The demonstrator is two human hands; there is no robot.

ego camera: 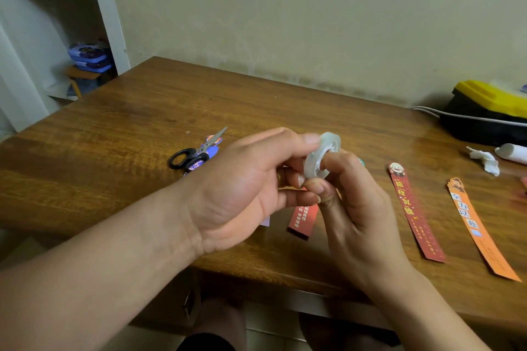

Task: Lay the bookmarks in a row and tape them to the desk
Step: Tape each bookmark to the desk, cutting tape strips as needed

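A clear tape roll (321, 157) is held above the wooden desk (119, 128) between both hands. My left hand (245, 191) grips its rim with thumb on top. My right hand (350, 208) has a finger through the roll's hole and its thumb on the rim. A dark red bookmark (415, 212) and an orange bookmark (476, 228) lie side by side at the right. Another red bookmark (302, 221) lies partly hidden under my hands. A purple bookmark (209, 148) lies under black-handled scissors (194, 154).
A black and yellow case (490, 111) with a white cable sits at the back right. A crumpled white tissue (486, 161) and a white roll (513, 152) lie near it. A white shelf (94, 23) stands at the left. The desk's front edge runs below my wrists.
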